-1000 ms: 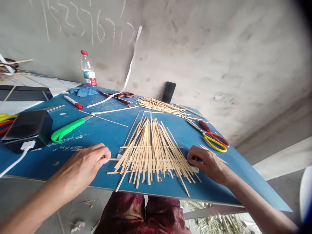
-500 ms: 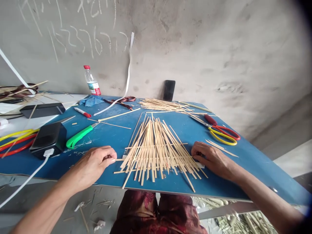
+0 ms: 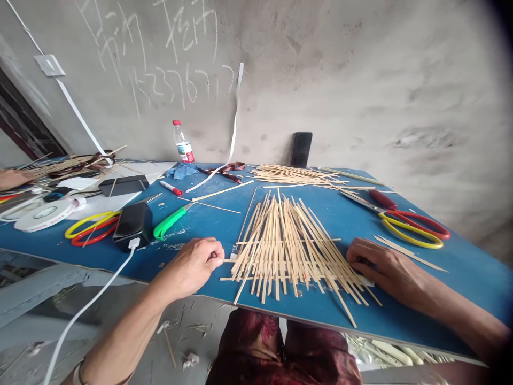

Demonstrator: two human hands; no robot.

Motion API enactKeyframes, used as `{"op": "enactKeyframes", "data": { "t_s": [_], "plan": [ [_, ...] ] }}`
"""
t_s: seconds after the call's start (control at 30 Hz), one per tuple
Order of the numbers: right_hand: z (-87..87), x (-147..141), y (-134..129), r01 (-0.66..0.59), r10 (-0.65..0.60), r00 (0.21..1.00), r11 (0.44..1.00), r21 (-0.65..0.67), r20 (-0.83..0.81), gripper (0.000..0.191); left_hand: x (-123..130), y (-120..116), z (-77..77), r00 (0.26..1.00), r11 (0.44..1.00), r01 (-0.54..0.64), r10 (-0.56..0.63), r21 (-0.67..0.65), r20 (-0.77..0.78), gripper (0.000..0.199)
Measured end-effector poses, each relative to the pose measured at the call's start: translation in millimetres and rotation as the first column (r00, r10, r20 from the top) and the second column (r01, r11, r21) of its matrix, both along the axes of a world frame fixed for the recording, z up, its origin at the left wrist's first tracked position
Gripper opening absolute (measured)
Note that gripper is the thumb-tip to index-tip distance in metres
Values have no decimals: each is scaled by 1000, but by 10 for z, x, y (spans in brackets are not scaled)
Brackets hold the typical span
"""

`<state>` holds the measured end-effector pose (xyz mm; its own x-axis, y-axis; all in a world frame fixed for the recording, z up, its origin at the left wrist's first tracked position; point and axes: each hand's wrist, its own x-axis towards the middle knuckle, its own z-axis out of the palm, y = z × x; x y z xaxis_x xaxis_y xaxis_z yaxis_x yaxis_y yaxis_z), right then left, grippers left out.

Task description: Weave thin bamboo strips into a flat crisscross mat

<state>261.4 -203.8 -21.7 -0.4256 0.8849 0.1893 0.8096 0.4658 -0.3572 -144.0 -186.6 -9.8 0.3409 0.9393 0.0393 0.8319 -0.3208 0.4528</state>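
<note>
Bamboo-strip fan (image 3: 288,251), mid blue counter (image 3: 460,283); left hand (image 3: 192,267), fingers pinched narrow on a crosswise strip (image 3: 228,260); right hand (image 3: 385,264), fingers spread on the fan's edge; a hasty tug could scatter the loose strips.

- Bamboo strips (image 3: 288,251) on the surface (image 3: 468,272), between the left hand (image 3: 194,264) and right hand (image 3: 385,264)
- Scissors (image 3: 412,227) right of the strips
- Utility knife (image 3: 170,223) left of them
- Phone (image 3: 301,149) behind them

Your fan of pale bamboo strips (image 3: 284,251) lies flat near the front edge of the blue table (image 3: 452,272), its narrow end pointing away from you, with two crosswise strips (image 3: 328,239) running through the loose, uneven lengths.
</note>
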Motion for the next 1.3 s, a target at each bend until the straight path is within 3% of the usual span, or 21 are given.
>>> {"op": "enactKeyframes", "data": {
  "t_s": [0.27, 0.5, 0.63, 0.83, 0.97, 1.3],
  "plan": [
    [-55, 3, -1, 12, -13, 999, 999, 30, 37, 30, -8, -31, -17, 998, 1000, 11, -12, 14, 67, 15],
    [-59, 7, -5, -2, -2, 998, 998, 69, 57, 28, -27, -100, -141, 987, 996, 30, -44, 88, 157, 16],
    [-64, 16, -27, 1, -4, 999, 999, 50, 54, 29, 60, -207, -180, 973, 979, 52, -94, 196, 210, 19],
    [-108, 60, -51, 3, -3, 998, 1000, 0, 58, 31, 240, -344, -209, 984, 947, 83, -127, 310, 126, 23],
    [-69, 42, -70, 15, -15, 998, 1000, -15, 58, 32, 235, -357, -226, 987, 953, 73, -111, 292, 114, 16],
    [6, -25, -118, -1, 0, 999, 1000, 13, 48, 29, 223, -387, -235, 992, 954, 104, -121, 281, 43, 28]
  ]
}}
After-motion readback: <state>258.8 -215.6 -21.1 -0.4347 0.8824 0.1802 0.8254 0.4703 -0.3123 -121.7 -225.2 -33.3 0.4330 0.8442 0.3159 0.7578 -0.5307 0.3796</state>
